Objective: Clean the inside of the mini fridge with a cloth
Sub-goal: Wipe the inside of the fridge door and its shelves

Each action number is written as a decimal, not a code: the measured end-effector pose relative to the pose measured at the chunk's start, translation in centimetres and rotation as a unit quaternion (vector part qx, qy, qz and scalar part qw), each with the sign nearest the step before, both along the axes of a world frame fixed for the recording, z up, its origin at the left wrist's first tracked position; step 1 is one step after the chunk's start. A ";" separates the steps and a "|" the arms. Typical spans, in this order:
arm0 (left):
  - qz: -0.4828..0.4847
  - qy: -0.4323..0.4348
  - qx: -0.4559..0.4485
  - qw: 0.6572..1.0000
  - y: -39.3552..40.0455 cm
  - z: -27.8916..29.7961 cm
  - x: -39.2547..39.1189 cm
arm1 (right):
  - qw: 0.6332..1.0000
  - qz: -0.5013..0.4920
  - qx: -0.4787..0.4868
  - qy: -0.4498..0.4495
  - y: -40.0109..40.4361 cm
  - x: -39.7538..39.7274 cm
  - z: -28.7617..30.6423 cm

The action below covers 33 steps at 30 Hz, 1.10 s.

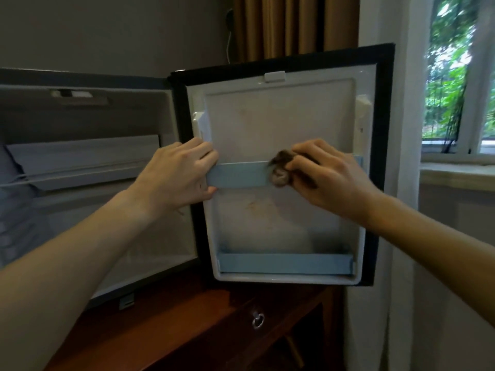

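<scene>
Mini fridge (pixel 88 167) sitting on a dark wooden bench (pixel 171 330), filling the left and centre of the frame, its door (pixel 281 170) swung fully open so the white inner liner is facing the camera. Left hand (pixel 179 175) gripping the left end of the upper pale blue door rail (pixel 238 174), fingers curling over the top edge, thumb underneath. Right hand (pixel 326 178) pinching a small bunched brownish cloth (pixel 281 170) and pressing it against the right part of that rail; the cloth is blurred, possibly from motion. Faint brownish smudges showing on the liner above and below the rail. Lower blue rail (pixel 285 263) sitting at the door's bottom. Window (pixel 460 76) at upper right.
</scene>
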<state>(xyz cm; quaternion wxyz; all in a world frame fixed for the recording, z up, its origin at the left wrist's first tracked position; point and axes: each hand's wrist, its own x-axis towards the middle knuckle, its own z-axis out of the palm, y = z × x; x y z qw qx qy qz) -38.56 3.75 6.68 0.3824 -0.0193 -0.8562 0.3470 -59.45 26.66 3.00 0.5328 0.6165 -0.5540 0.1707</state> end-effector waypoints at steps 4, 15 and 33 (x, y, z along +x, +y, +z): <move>-0.010 0.004 0.008 1.000 0.0 -0.5 -0.5 | 0.998 -0.065 0.016 -0.020 4.4 -2.7 0.4; -0.029 0.045 0.029 0.998 -0.2 -1.1 -1.5 | 0.999 0.043 0.010 -0.023 -10.4 5.5 0.2; 0.014 0.029 0.020 0.999 0.9 -1.1 -2.6 | 0.997 -0.061 0.022 -0.028 -3.3 -0.6 0.7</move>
